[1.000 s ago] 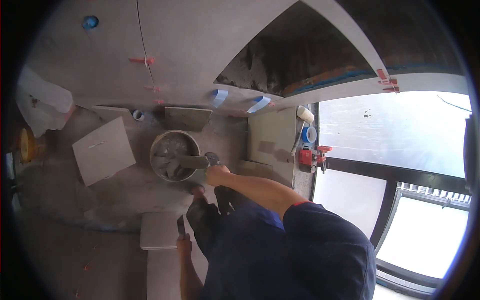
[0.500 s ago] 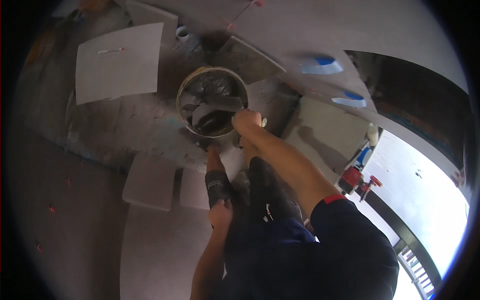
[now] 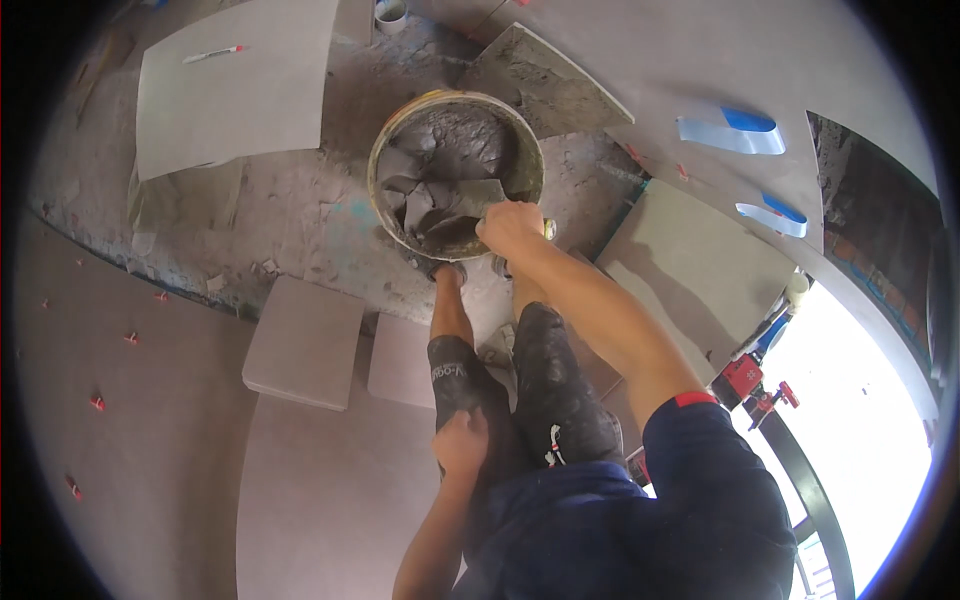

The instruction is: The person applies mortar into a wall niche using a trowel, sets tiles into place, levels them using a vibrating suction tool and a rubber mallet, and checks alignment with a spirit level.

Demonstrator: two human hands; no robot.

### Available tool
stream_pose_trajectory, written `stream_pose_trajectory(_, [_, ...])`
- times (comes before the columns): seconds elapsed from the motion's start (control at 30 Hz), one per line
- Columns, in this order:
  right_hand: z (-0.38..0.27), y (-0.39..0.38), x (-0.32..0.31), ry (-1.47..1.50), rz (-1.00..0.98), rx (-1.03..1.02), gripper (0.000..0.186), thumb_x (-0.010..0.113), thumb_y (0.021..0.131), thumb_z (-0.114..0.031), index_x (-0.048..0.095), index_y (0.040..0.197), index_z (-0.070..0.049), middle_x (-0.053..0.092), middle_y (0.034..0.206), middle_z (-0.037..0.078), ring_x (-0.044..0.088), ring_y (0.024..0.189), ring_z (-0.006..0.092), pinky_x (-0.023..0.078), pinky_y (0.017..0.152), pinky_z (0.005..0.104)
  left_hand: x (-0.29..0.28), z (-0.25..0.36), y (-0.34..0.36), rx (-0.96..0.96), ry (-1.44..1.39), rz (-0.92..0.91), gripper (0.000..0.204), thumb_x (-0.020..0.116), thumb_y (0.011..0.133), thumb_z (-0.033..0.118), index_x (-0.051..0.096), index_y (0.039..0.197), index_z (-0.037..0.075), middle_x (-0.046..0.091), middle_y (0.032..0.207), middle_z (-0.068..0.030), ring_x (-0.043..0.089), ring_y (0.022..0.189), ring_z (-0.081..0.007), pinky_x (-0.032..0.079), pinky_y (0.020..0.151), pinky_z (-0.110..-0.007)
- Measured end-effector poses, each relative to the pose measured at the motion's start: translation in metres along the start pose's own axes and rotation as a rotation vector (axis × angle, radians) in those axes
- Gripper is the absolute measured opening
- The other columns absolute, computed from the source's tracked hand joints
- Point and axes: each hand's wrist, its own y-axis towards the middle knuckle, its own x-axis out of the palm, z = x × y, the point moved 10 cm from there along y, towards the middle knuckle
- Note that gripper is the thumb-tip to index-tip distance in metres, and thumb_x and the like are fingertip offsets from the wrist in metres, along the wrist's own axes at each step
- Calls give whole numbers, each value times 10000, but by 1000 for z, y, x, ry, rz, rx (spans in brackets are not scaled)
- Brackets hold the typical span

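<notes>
One change: the trowel (image 3: pixel 482 193) blade, over the rim a sec ago, now sits inside the mortar bucket (image 3: pixel 530 160), just ahead of my R hand (image 3: pixel 512 228), which grips its handle; prob. scooping. L hand (image 3: pixel 462 442)'s curled nearer me, can't tell if empty.

With 12 at the top of the view, a pale tile (image 3: pixel 235 110) lies at 10 o'clock, a white marker (image 3: pixel 212 54) with a red end resting on it. A white tube-like piece (image 3: pixel 391 15) stands between 11 and 12. A board (image 3: pixel 560 85) smeared grey is near 1. Two curled blue strips (image 3: pixel 735 134) show around 2, a red device (image 3: pixel 742 376) between 3 and 4, and stacked tiles (image 3: pixel 305 345) and red clips (image 3: pixel 97 403) between 8 and 9.
</notes>
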Motion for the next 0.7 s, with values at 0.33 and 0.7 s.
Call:
stream_pose_trajectory(0.33, [-12,-4,-10,48,9,-197,501,532,801,-432,704,982,2,694,1024,172,667,962,353,526,840,430,6,8,-3,-8,127,-7,336,664,828,301,522,616,82,592,574,-112,595,531,-354,452,498,-445])
stream_pose_trajectory(0.7, [69,-112,-32,647,-34,-91,548,542,825,-541,719,971,-43,703,878,180,680,900,313,518,796,412,0,49,-1,99,328,-54,344,541,899,383,634,755,85,644,685,-159,646,646,-361,502,587,-474])
